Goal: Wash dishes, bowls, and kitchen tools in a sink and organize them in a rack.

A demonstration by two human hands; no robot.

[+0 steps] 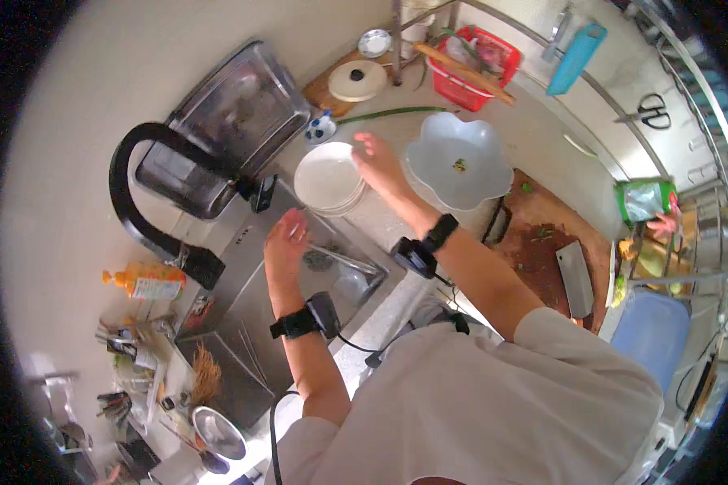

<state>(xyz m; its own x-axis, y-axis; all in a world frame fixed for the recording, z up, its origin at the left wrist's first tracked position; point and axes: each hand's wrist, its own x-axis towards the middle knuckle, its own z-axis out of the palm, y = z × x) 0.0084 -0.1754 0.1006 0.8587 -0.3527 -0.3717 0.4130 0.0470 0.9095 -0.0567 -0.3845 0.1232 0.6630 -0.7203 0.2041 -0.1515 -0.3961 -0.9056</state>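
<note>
My left hand (285, 239) hangs over the stainless steel sink (364, 267), fingers loosely bent. A small pale spot shows at its fingers, too blurred to tell what it is. My right hand (379, 163) is at the right rim of a stack of white bowls (327, 176) on the counter beside the sink. Its fingers are slightly apart, with nothing seen in them; whether they touch the rim I cannot tell. Right of that hand sits a pale blue scalloped bowl (455, 151) with some small greenish-brown bits in its bottom.
A black flexible faucet (124, 194) arches over the sink, near a dark lidded container (236, 115). Behind the bowls lie a cream lid (358, 82) and a red basket (461, 85). A cleaver (576, 279) rests on the wooden cutting board (534, 242) at right. Scissors (652, 113) hang on the rail.
</note>
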